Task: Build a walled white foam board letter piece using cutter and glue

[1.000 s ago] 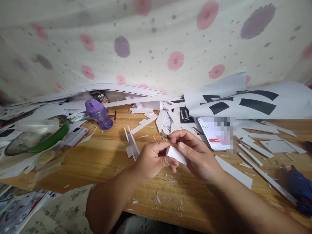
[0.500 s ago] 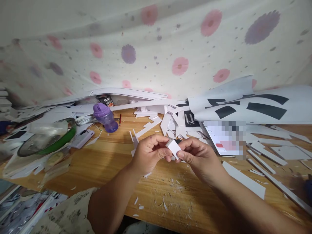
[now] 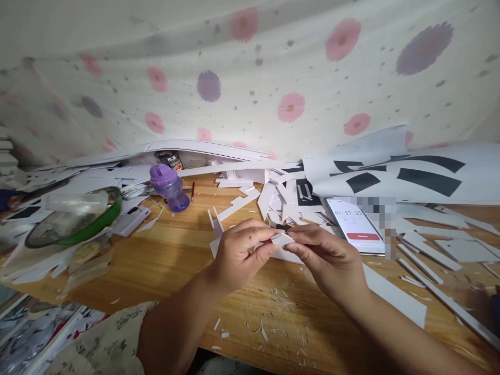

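Between my two hands is a small white foam-board piece (image 3: 282, 239), held above the middle of the wooden table (image 3: 164, 265). My left hand (image 3: 244, 252) pinches its left end between thumb and fingers. At its right end, the thumb and fingers of my right hand (image 3: 328, 258) close on it too. The piece is turned so that a narrow face shows; the fingertips cover part of it. White cut strips and scraps (image 3: 279, 195) lie on the table just beyond my hands.
A purple cup (image 3: 170, 187) and a green-rimmed bowl (image 3: 91, 224) stand on the left. To the right lie a phone showing a timer (image 3: 353, 224), long white strips (image 3: 449, 302) and a large sheet with black shapes (image 3: 425, 174). Small shavings (image 3: 265, 325) litter the near table.
My hands have tilted the white piece, so its broad face no longer shows and a narrower side does. The fingers have drawn closer around it. The view has shifted slightly.
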The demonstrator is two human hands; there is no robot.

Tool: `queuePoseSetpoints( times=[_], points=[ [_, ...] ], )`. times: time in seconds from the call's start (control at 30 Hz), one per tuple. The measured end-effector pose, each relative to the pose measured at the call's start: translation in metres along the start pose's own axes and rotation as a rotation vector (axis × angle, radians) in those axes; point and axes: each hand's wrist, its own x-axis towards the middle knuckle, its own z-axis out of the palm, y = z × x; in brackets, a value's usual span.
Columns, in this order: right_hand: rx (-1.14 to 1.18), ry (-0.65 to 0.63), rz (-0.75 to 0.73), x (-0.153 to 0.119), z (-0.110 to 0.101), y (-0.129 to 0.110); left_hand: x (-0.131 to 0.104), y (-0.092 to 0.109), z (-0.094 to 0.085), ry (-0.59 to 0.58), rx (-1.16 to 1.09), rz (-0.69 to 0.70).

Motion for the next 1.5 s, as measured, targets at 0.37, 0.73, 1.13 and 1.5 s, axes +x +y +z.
queuePoseSetpoints(
  times=[0.37,0.73,1.13,1.5],
  points=[
    [-0.317,0.052,-0.296,0.001,-0.008,-0.006,-0.006,0.006,0.000,-0.101,-0.233,-0.175],
    [-0.292,0.012,-0.290,0.002,-0.016,-0.003,-0.008,0.004,0.014,-0.001,-0.628,-0.775],
    [0.161,0.009,0.135,0.010,-0.012,-0.007,-0.001,0.003,0.006,0.032,-0.052,-0.156],
    [0.117,0.034,0.091,0.006,-0.011,-0.004,0.000,0.007,0.005,-0.005,0.024,-0.093]
  ],
)
